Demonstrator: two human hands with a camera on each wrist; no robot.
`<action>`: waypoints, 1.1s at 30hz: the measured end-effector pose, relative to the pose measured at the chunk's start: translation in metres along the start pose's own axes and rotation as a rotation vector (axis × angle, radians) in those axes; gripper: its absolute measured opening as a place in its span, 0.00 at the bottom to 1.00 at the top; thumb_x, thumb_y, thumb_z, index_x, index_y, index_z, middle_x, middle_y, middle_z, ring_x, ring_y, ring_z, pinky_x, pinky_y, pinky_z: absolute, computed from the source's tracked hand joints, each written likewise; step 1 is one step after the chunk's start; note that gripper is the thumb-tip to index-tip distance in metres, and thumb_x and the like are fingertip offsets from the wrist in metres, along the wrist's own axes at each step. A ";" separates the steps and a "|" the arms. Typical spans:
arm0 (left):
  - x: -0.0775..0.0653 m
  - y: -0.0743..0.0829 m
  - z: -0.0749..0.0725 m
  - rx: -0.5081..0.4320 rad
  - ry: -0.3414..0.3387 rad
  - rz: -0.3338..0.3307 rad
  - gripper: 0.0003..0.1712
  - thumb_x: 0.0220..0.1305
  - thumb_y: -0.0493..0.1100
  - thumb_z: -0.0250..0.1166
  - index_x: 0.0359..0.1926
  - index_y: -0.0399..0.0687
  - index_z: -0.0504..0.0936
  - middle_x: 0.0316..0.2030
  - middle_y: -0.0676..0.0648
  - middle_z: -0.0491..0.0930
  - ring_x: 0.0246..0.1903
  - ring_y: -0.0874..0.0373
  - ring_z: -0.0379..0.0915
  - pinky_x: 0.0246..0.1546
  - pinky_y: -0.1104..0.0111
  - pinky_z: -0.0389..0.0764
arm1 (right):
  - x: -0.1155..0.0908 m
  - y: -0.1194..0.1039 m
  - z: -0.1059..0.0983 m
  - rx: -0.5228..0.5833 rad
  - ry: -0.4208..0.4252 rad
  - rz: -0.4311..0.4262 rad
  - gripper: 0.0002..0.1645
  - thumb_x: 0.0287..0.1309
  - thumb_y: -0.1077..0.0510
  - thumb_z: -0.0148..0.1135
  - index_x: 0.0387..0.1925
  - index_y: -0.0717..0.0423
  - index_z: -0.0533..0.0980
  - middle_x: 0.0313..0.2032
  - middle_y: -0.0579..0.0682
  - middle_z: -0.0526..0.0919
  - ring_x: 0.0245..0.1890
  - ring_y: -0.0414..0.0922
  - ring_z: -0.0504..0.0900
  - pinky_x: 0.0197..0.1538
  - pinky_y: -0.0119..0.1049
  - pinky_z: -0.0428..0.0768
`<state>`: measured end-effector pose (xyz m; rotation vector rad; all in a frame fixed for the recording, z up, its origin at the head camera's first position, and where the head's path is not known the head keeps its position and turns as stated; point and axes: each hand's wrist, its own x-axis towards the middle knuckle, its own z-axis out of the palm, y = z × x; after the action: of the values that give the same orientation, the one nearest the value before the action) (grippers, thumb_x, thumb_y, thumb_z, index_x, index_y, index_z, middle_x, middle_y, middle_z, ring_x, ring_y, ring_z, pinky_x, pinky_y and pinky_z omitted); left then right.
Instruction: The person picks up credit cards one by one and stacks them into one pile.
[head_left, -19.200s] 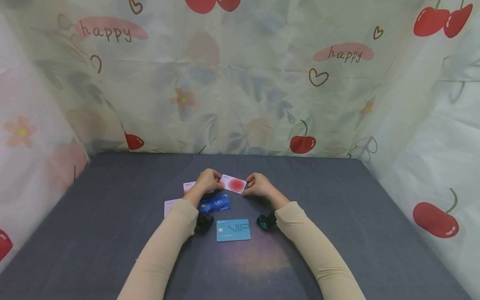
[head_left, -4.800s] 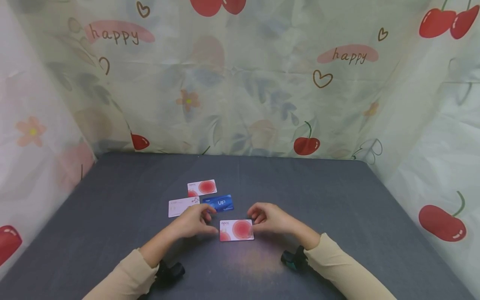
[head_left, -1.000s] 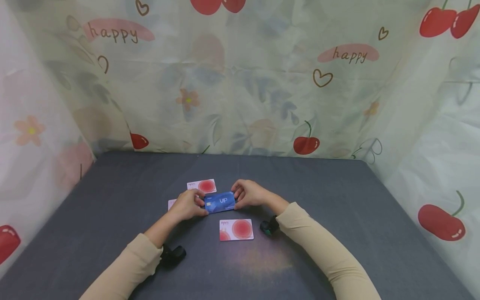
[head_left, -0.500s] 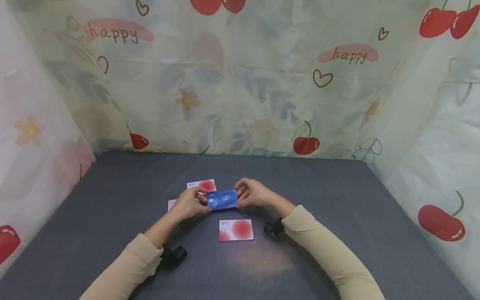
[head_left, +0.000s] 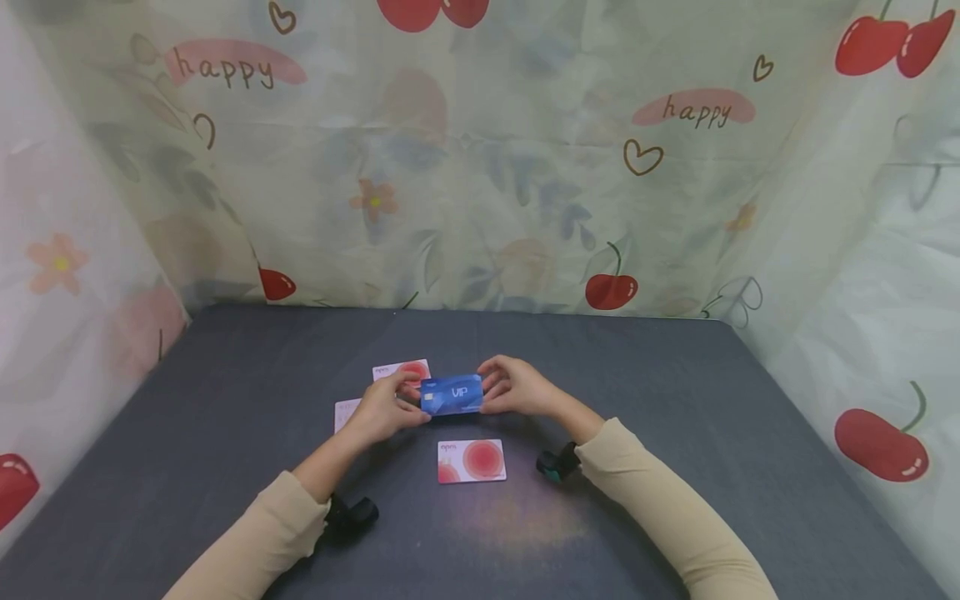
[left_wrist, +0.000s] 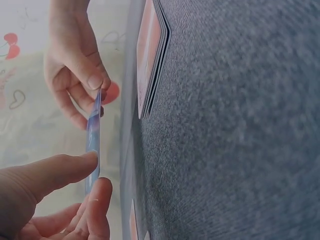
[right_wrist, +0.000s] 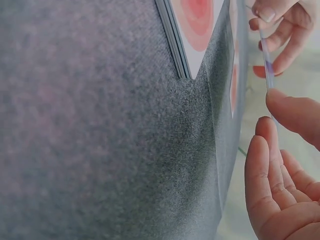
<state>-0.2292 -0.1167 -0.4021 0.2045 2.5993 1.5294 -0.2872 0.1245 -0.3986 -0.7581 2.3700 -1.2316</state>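
A blue VIP card (head_left: pixel 452 395) is held level above the table between both hands. My left hand (head_left: pixel 384 408) pinches its left edge between thumb and fingers, and my right hand (head_left: pixel 521 387) pinches the right edge. The left wrist view shows the card (left_wrist: pixel 93 135) edge-on, raised off the cloth. Below it, a neat stack of several cards (head_left: pixel 472 461) lies on the table, topped by a white card with red circles; its layered edges (right_wrist: pixel 175 47) show in the right wrist view.
Behind my left hand lie a red-circle card (head_left: pixel 390 368) and a pale pink card (head_left: pixel 346 411), both partly covered by the hand. The dark grey cloth (head_left: pixel 637 392) covers the table. A patterned curtain (head_left: pixel 480 167) stands at the back and sides.
Much earlier a teal card topped the stack; a red-circle card then held by both hands now tops it. Since 4.8 s ago, both hands have lifted the blue card and shifted it right.
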 end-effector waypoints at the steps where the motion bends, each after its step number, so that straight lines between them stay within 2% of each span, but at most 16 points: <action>1: 0.000 0.000 0.001 -0.004 -0.001 0.004 0.37 0.46 0.30 0.70 0.59 0.27 0.66 0.41 0.32 0.77 0.36 0.45 0.83 0.37 0.62 0.82 | -0.001 0.000 0.000 -0.001 0.002 0.002 0.32 0.47 0.66 0.68 0.54 0.69 0.66 0.43 0.65 0.79 0.39 0.48 0.84 0.43 0.36 0.82; 10: 0.001 0.000 0.002 -0.005 0.002 -0.003 0.35 0.47 0.30 0.70 0.59 0.30 0.68 0.41 0.35 0.78 0.35 0.49 0.83 0.35 0.65 0.82 | -0.009 -0.003 0.001 -0.007 0.025 0.028 0.33 0.47 0.65 0.69 0.56 0.67 0.67 0.44 0.62 0.79 0.39 0.45 0.83 0.45 0.36 0.81; 16: 0.000 0.002 0.003 0.004 0.016 -0.008 0.35 0.48 0.31 0.70 0.59 0.31 0.68 0.40 0.36 0.77 0.34 0.52 0.82 0.37 0.64 0.82 | -0.012 -0.002 0.001 -0.003 0.037 0.014 0.33 0.48 0.64 0.69 0.56 0.66 0.67 0.44 0.62 0.80 0.38 0.45 0.83 0.45 0.36 0.81; 33: -0.003 0.002 0.007 -0.032 0.010 0.062 0.34 0.47 0.29 0.69 0.58 0.28 0.69 0.38 0.35 0.77 0.33 0.52 0.82 0.37 0.64 0.82 | -0.024 -0.003 0.001 -0.013 0.050 -0.004 0.33 0.48 0.63 0.69 0.56 0.66 0.67 0.42 0.62 0.80 0.36 0.44 0.83 0.44 0.36 0.82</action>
<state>-0.2249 -0.1100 -0.4033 0.2780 2.5970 1.5952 -0.2673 0.1370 -0.3944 -0.7451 2.4193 -1.2526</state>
